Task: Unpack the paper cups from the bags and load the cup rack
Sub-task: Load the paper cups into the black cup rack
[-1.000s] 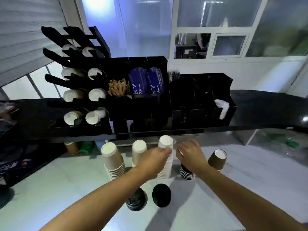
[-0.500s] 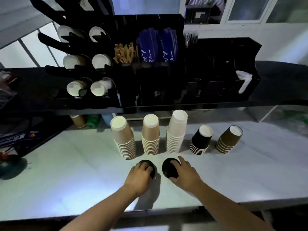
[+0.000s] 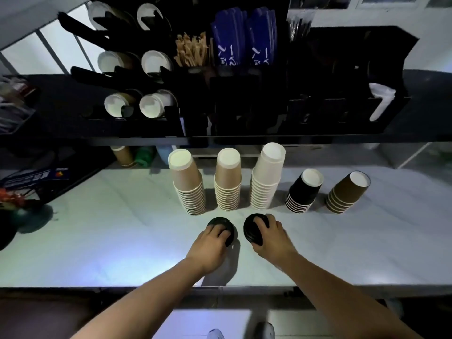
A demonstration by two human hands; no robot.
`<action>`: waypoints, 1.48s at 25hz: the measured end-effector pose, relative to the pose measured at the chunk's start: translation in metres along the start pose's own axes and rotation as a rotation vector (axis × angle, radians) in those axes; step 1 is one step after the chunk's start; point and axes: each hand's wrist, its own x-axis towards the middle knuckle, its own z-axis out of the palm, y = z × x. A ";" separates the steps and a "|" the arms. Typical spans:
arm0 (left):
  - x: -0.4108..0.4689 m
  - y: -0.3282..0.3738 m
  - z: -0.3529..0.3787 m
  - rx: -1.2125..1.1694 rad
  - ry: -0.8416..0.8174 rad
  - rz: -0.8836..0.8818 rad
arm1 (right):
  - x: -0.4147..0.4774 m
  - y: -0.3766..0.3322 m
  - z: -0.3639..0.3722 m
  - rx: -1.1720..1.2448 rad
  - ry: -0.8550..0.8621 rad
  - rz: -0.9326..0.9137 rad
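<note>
Several upside-down cup stacks stand in a row on the white counter [image 3: 97, 228]: two tan stacks [image 3: 188, 182] [image 3: 228, 182], a white stack [image 3: 266, 177], a black stack [image 3: 303, 190] and a brown stack [image 3: 347, 193]. In front of them are two stacks of black lids. My left hand [image 3: 210, 243] grips the left lid stack [image 3: 223, 225] from above. My right hand [image 3: 272, 237] grips the right lid stack [image 3: 252, 228]. The black cup rack [image 3: 127, 77] on the upper shelf at left holds several cups lying sideways.
A black organiser [image 3: 318, 94] to the right of the rack holds wooden stirrers [image 3: 192, 51], blue packets [image 3: 242, 37] and a white item [image 3: 381, 99]. Bottles and a tan cup [image 3: 123, 155] stand under the shelf. Clutter lies at the far left.
Both hands left the cup stacks, came back toward me and took hold of the two black lid stacks. The camera tilted down and closer to the counter.
</note>
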 end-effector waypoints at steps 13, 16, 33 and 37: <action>0.066 0.032 -0.180 0.050 0.515 0.470 | 0.012 -0.007 -0.218 -0.017 0.384 -0.151; 0.092 0.031 -0.214 0.087 0.581 0.447 | 0.036 -0.009 -0.269 -0.054 0.443 -0.116; 0.189 -0.016 -0.227 0.207 0.345 0.001 | 0.212 0.008 -0.309 -0.557 0.448 -0.277; 0.197 -0.019 -0.226 0.199 0.375 0.011 | 0.222 0.012 -0.297 -0.575 0.402 -0.267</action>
